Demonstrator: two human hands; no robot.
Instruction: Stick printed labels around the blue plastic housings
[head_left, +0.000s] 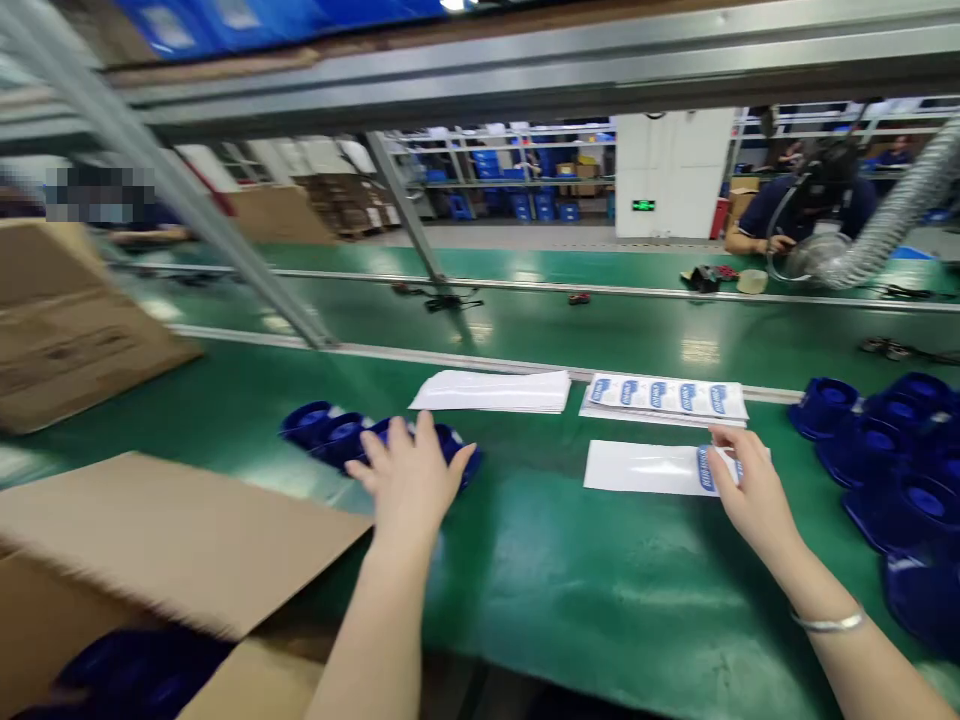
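Note:
My left hand (411, 478), fingers spread, reaches over a row of dark blue plastic parts (341, 437). It covers some of them, and whether it touches them is hard to tell. My right hand (752, 488) is over the right end of a white sticker strip (643, 467) with blue printed labels. Its thumb and forefinger are curled close together; anything between them is too small to make out. Behind the strip lies a stack of sticker sheets (660, 395) with several blue labels. Left of that stack is a pile of blank white strips (495, 391).
More dark blue parts (877, 450) crowd the table's right side. An open cardboard box (172, 530) with blue parts inside stands at the near left, another carton (75, 330) behind it. A metal rail (450, 362) edges the green table (540, 590). Across it, a person (802, 215) works beside a flexible duct.

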